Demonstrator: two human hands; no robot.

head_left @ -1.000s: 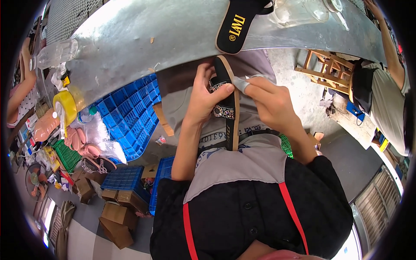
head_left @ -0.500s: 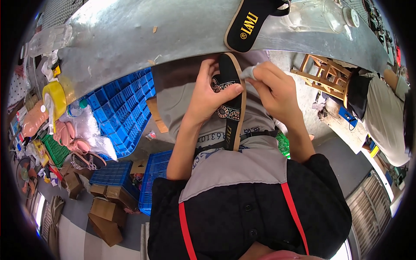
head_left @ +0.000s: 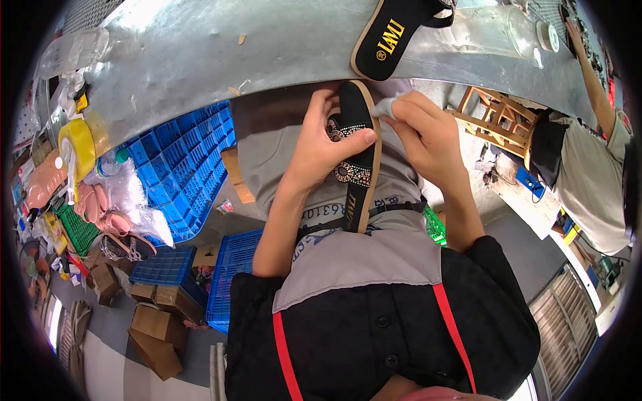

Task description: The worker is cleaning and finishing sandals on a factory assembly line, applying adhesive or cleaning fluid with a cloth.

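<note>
A black slide sandal with jewelled, beaded straps and a tan sole edge is held over my lap, its toe end toward the table. My left hand grips it around the straps, thumb pressed on the beaded band. In my right hand a small greyish-white cloth is pinched and touches the sole's right edge near the toe. Another black sandal with yellow lettering on its insole lies on the metal table, just beyond my hands.
The metal table spans the far side, with clear plastic bottles at both ends. Blue crates, cardboard boxes and a yellow tape roll are on the left. At right are a wooden stool and another person.
My right hand and its cloth have shifted very slightly along the sole edge. The left grip is the same. At far right, the other person's arm now reaches out over the table.
</note>
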